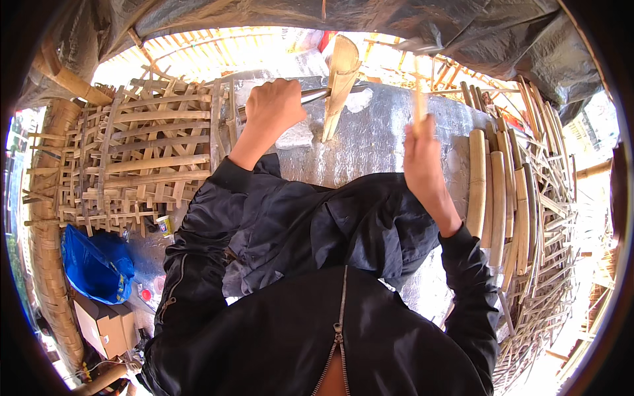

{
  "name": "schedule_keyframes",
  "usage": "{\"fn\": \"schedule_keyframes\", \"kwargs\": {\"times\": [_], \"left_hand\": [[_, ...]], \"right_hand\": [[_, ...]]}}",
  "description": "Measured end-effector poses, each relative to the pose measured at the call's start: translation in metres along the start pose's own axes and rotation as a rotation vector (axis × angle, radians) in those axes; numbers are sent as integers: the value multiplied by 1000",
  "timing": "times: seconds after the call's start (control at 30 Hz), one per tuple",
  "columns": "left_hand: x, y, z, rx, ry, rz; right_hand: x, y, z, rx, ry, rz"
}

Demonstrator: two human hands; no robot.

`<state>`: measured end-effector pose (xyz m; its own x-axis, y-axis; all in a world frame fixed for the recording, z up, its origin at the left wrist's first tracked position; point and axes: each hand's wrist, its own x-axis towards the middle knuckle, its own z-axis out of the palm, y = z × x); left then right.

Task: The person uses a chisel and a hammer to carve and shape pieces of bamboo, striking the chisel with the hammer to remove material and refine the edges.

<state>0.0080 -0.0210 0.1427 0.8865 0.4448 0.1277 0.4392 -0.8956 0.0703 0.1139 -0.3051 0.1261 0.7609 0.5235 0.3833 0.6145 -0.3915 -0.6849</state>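
My left hand [274,109] is closed in a fist round the handle of a knife [315,96]. The knife's metal blade runs rightward to a bamboo piece [342,69], and a dark tip shows past its far side. That bamboo stands roughly upright, tapering downward, with the blade across it; how deep the blade sits I cannot tell. Raised on the right, my right hand [422,155] grips the wooden handle of a hammer [419,92]. The hammer's head is smeared by motion near the top of the view.
Lattices of bamboo strips [155,138] are stacked at the left. Split bamboo lengths [496,191] and thin strips pile up at the right. A blue bag [99,267] and a cardboard box [109,330] sit lower left. Dark plastic sheeting [502,39] hangs across the top.
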Motion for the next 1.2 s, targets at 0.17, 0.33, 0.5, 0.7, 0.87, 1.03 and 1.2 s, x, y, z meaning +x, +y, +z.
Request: {"fn": "schedule_keyframes", "kwargs": {"times": [0.17,0.33,0.5,0.7,0.87,1.03,1.2], "left_hand": [[-3,2,5,13,12,3],[3,2,9,36,49,4],[3,22,0,58,14,39],[-4,30,0,120,-45,73],[11,24,11,128,81,68],[21,35,-2,124,-5,92],[11,54,3,156,-14,123]], "right_hand": [[6,-9,-34,-133,-214,-9],[35,-61,-62,16,44,-2],[-5,-5,-8,-76,2,20],[-6,-6,-37,-214,-184,-5],[14,-66,-75,-113,140,56],[-20,-1,-13,-135,-93,125],[-22,-9,-51,-197,-127,87]]}}
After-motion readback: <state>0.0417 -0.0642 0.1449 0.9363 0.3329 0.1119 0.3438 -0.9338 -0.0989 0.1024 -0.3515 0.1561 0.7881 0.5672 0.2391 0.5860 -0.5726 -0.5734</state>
